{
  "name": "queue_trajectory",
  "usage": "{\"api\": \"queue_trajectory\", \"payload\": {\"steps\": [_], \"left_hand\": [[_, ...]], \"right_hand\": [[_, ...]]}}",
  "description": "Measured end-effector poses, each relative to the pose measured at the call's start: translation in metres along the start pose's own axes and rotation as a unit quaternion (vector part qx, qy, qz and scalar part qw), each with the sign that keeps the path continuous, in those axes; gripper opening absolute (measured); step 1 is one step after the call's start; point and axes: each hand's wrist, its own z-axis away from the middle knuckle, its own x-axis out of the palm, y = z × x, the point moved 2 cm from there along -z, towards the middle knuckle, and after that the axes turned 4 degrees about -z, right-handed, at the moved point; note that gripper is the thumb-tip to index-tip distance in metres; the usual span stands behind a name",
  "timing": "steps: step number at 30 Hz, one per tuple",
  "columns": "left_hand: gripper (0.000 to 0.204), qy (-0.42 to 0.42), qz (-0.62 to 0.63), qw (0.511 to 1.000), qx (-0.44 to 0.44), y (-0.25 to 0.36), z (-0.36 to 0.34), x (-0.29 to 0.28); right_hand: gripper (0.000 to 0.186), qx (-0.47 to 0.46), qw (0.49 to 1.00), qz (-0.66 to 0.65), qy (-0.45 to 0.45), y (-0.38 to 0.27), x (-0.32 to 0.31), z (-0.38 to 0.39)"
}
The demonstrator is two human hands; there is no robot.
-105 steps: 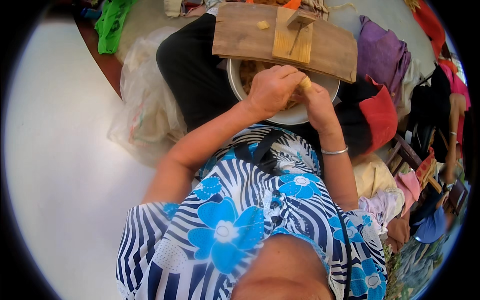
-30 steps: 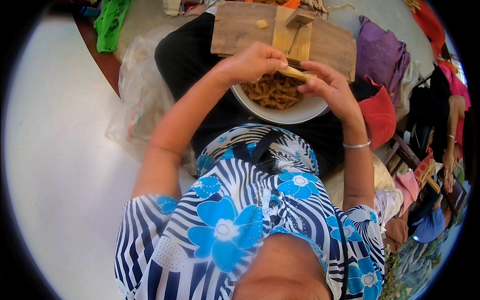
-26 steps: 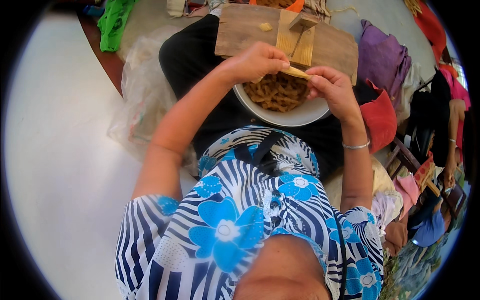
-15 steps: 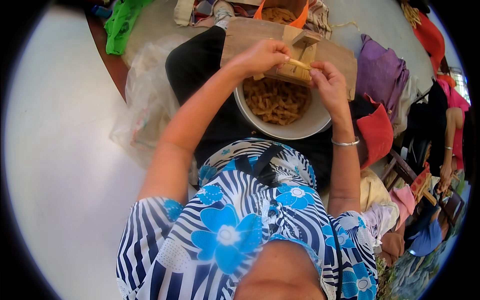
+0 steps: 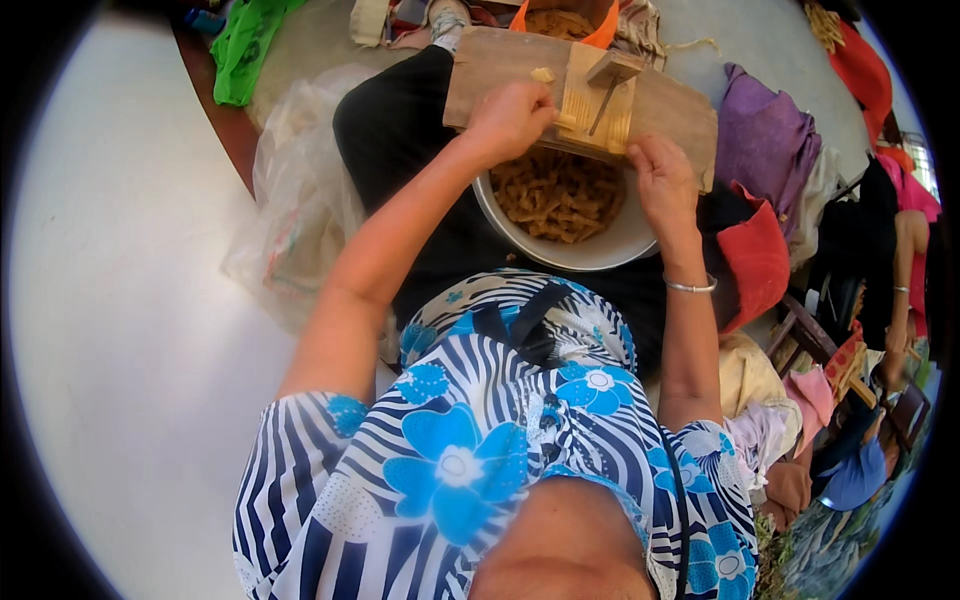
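Observation:
Across my lap lies a flat wooden board (image 5: 672, 122) with a paler ridged block (image 5: 590, 105) fixed at its middle. An upright wooden piece (image 5: 614, 67) and a thin rod (image 5: 603, 106) stand over the block. My left hand (image 5: 512, 122) is closed on a short yellowish strip (image 5: 565, 122), whose end reaches onto the block. A small yellow piece (image 5: 543, 75) lies on the board beyond that hand. My right hand (image 5: 664, 165) is at the near right edge of the board, fingers pressed together; what they hold, if anything, is hidden.
Under the board's near edge sits a round metal pot (image 5: 560, 258) of brownish-yellow curled pieces (image 5: 562, 205). An orange container (image 5: 604, 32) stands beyond the board. Clear plastic sheeting (image 5: 300, 190) lies left, purple cloth (image 5: 765, 140) right. Another person's arm (image 5: 903, 270) shows at far right.
The strip was stretched between both hands above the block. Now the hands are apart: my left has moved slightly left and down with the strip, my right down to the board's edge.

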Motion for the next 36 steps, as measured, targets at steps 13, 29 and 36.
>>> {"api": "queue_trajectory", "payload": {"steps": [13, 29, 36], "left_hand": [[0.027, -0.167, 0.174, 0.969, 0.06, 0.039, 0.034, 0.008], [0.027, -0.168, 0.528, 0.832, -0.034, 0.088, 0.057, 0.023], [0.009, -0.135, 0.325, 0.936, -0.003, 0.058, 0.054, 0.035]], "right_hand": [[0.024, 0.038, 0.989, -0.069, -0.128, -0.026, -0.003, 0.019], [0.03, 0.042, 0.989, -0.101, 0.099, -0.052, -0.003, 0.019], [0.016, 0.004, 0.998, 0.042, 0.046, -0.045, -0.004, 0.021]]}}
